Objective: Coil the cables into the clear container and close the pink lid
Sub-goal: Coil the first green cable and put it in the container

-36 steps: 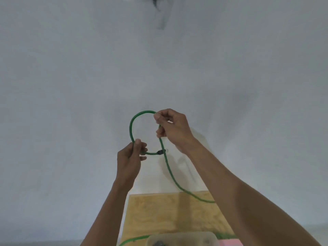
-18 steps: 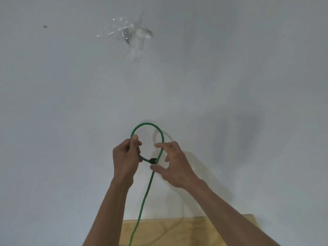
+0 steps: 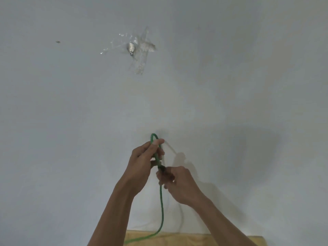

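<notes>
Both hands are raised in the lower middle of the frame, in front of a pale wall (image 3: 71, 139). The left hand (image 3: 144, 159) is curled round a green cable (image 3: 161, 201), with its thumb laid along the top of a narrow loop that sticks up just above the fingers. The right hand (image 3: 179, 185) sits just below and to the right of the left, its fingertips pinching the cable at a dark plug (image 3: 161, 169) where the loop closes. The two hands are just beside each other, nearly touching. From the plug the cable drops straight down between the forearms, then bends toward lower left and runs across the near edge of a wooden board (image 3: 195, 240) at the bottom of the frame, where it leaves the picture. Only a strip of the board shows, from the bottom middle to the lower right. The container and the lid are out of view. In the upper middle of the frame, a little left of centre, a small metal piece (image 3: 131, 48) is fixed to the wall under crumpled strips of clear tape (image 3: 143, 50). A small dark spot (image 3: 57, 41) marks the wall at upper left. A soft shadow (image 3: 248, 157) of the hands and arms falls on the wall to the right of them.
</notes>
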Action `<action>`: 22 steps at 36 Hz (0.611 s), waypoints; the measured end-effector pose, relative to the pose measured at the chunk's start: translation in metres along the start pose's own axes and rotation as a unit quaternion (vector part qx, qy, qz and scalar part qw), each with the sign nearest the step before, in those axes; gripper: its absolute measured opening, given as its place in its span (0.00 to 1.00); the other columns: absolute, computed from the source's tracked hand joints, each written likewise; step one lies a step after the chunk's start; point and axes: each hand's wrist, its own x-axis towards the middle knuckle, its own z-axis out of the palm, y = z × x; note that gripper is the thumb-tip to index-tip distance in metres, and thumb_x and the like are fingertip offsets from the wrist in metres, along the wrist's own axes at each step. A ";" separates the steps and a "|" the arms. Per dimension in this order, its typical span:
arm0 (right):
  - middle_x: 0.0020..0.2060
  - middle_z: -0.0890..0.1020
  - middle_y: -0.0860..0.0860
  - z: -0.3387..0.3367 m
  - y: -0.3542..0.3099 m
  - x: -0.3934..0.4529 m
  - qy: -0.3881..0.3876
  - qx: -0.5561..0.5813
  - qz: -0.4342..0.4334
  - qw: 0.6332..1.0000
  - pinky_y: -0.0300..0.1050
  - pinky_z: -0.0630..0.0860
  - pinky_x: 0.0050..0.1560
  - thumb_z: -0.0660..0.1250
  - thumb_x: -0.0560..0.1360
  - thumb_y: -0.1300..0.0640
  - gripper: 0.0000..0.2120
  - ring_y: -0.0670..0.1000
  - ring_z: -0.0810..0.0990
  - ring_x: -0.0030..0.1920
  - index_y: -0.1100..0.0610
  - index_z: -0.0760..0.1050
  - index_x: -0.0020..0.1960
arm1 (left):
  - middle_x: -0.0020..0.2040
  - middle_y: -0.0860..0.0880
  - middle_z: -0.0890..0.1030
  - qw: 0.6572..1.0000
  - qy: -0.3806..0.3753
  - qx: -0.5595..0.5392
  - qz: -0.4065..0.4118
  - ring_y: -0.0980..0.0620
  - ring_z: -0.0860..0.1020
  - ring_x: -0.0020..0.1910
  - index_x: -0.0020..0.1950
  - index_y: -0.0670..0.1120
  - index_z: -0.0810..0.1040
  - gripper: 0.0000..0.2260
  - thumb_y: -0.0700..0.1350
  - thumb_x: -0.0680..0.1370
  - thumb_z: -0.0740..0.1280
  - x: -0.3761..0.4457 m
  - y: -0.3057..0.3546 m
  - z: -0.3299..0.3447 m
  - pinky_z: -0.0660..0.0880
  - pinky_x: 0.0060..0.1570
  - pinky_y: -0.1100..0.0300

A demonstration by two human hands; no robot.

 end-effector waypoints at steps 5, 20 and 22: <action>0.37 0.86 0.49 -0.003 -0.008 -0.008 -0.068 0.039 0.032 0.996 0.33 0.74 0.35 0.65 0.80 0.50 0.10 0.41 0.81 0.34 0.53 0.82 0.45 | 0.48 0.41 0.84 0.997 -0.072 -0.040 -0.008 0.44 0.83 0.50 0.62 0.40 0.80 0.11 0.40 0.82 0.63 -0.009 -0.009 -0.003 0.79 0.57 0.52; 0.52 0.83 0.53 -0.054 -0.019 0.022 -0.018 -0.016 -0.196 0.980 0.31 0.78 0.38 0.56 0.80 0.66 0.19 0.44 0.83 0.46 0.54 0.71 0.69 | 0.31 0.46 0.70 0.966 -0.184 -0.164 -0.078 0.53 0.66 0.28 0.59 0.34 0.80 0.13 0.40 0.82 0.60 -0.033 0.012 0.039 0.70 0.33 0.59; 0.32 0.82 0.51 -0.047 -0.024 0.017 -0.038 0.067 -0.151 0.986 0.34 0.75 0.26 0.51 0.83 0.63 0.16 0.45 0.81 0.29 0.56 0.78 0.58 | 0.32 0.46 0.71 0.963 -0.181 -0.190 -0.059 0.52 0.68 0.29 0.60 0.33 0.78 0.14 0.40 0.81 0.61 -0.032 0.016 0.045 0.71 0.35 0.59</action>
